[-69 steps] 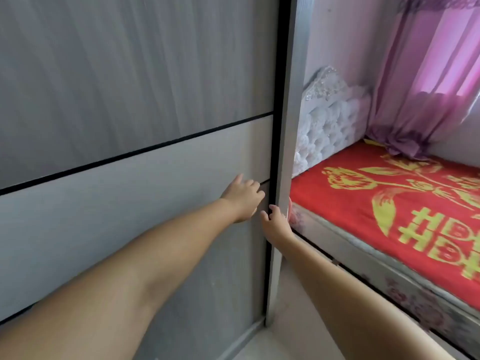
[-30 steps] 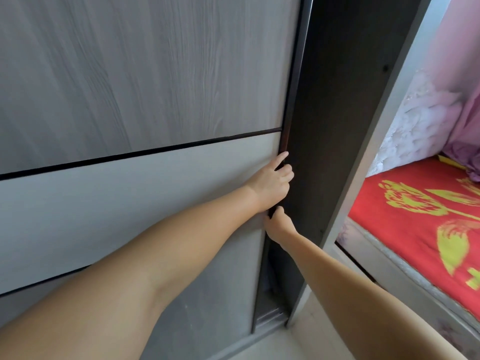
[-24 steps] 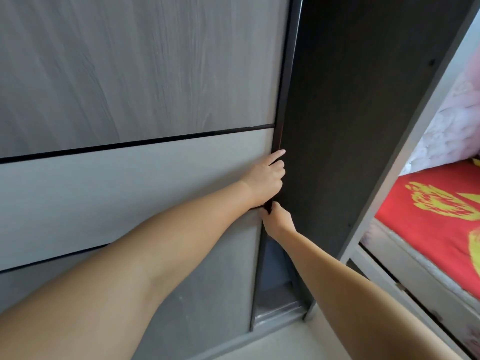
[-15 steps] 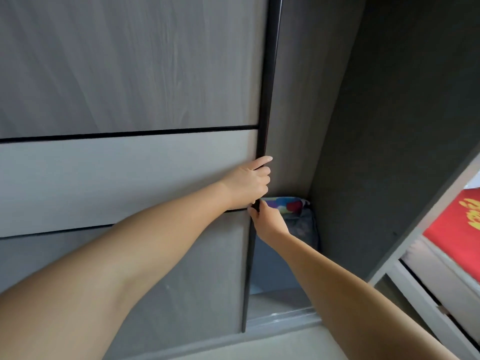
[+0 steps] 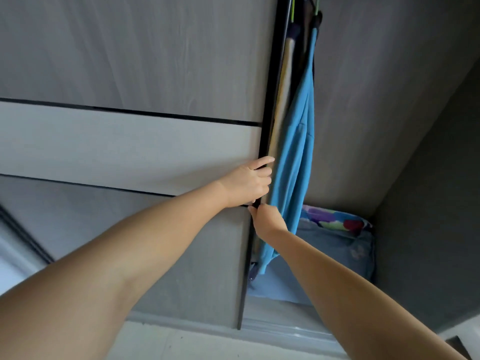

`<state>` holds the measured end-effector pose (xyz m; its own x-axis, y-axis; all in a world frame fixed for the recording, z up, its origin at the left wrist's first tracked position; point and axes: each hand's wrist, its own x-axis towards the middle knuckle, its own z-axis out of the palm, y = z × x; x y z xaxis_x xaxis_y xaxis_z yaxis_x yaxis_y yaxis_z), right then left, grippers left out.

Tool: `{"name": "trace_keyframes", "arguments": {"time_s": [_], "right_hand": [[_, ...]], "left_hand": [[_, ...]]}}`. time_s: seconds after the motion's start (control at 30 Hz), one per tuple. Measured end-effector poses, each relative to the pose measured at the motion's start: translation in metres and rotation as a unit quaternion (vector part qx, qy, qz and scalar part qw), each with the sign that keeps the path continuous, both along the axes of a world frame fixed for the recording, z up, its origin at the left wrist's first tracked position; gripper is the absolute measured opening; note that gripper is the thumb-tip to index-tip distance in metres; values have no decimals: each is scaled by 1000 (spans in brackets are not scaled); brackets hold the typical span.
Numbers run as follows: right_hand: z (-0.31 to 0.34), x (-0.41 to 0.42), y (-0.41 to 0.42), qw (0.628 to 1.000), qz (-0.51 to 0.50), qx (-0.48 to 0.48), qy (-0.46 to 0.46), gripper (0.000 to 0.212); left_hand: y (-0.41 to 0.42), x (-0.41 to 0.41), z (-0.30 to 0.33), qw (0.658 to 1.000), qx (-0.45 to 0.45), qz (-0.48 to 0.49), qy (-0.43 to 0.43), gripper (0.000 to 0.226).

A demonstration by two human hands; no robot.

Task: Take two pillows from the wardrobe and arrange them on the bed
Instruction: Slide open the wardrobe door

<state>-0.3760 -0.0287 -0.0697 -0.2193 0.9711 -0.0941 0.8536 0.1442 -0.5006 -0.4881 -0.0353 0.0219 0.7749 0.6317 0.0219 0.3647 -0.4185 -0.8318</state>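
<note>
The grey sliding wardrobe door [image 5: 130, 141] stands partly slid to the left, its dark edge running down the middle of the view. My left hand [image 5: 246, 181] grips that edge from the front. Just below it, my right hand [image 5: 267, 220] holds the same edge, fingers curled behind it. Inside the opening, on the wardrobe floor, lies a pale blue pillow [image 5: 337, 253] with a colourful patterned pillow [image 5: 335, 219] on top of it. Both are partly hidden by my right arm and a hanging garment.
A bright blue garment [image 5: 293, 162] and other clothes hang on hangers just inside the door edge. The dark side wall of the wardrobe [image 5: 428, 203] closes the right. The door track [image 5: 280, 326] and pale floor [image 5: 181, 344] lie below.
The door has slid further left with both hands on its edge. The opening is wider, the hanging clothes and the pillows have come into sight, and the bed has left the view.
</note>
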Motion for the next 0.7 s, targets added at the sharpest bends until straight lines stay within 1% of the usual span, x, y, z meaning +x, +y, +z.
{"name": "trace_keyframes", "arguments": {"time_s": [0.1,0.17,0.27,0.33,0.5,0.57,0.63,0.67,0.7], "right_hand": [[0,-20,-3,1000,22,0,-7,43],[0,-33,-3,1000,19,-11,-16,40],[-3,-49,-3,999,31,-9,-33,36],[-3,-58,-3,999,43,-13,-31,40],[-3,-72,-5,999,31,-24,-11,33],[-3,-73,-5,999,41,-10,-18,34],[-3,-69,-6,998,49,-5,-30,43],[-4,-63,-8,998,47,-1,-36,46],[-7,-53,-8,998,43,1,-45,44]], "left_hand": [[-5,-16,-3,1000,1,12,-11,7],[-5,-27,-8,1000,12,18,-14,11],[-10,-42,-14,999,21,30,-26,10],[-14,-49,-16,998,34,49,-23,12],[-23,-56,-12,996,31,57,-56,13],[-24,-55,-12,995,29,68,-67,10],[-25,-53,-13,993,16,85,-76,5],[-26,-52,-13,992,12,101,-77,6],[-27,-50,-15,990,12,119,-76,10]]}}
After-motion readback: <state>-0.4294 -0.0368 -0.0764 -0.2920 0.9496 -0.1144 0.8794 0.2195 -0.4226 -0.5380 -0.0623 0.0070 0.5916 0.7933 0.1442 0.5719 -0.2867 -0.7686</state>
